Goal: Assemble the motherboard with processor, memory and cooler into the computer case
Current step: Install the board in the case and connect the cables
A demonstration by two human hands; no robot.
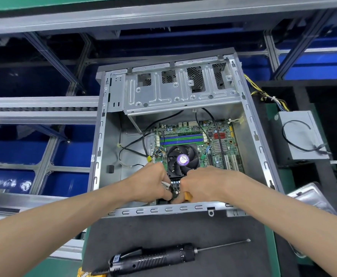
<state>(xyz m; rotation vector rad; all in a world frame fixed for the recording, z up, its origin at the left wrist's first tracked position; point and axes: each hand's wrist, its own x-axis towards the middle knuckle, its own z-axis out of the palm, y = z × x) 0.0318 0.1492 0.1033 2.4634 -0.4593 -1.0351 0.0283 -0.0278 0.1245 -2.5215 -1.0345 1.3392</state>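
Black matting covers the surface (183,232) where an open computer case (249,120) holds the motherboard (219,144), memory and cooler (182,159) already seated, while left hand (153,182) and right hand (201,184) pinch cabling at its near edge.

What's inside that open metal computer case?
The computer case holds a green motherboard with a black cooler fan, memory slots and loose cables. Both hands cover the board's near edge.
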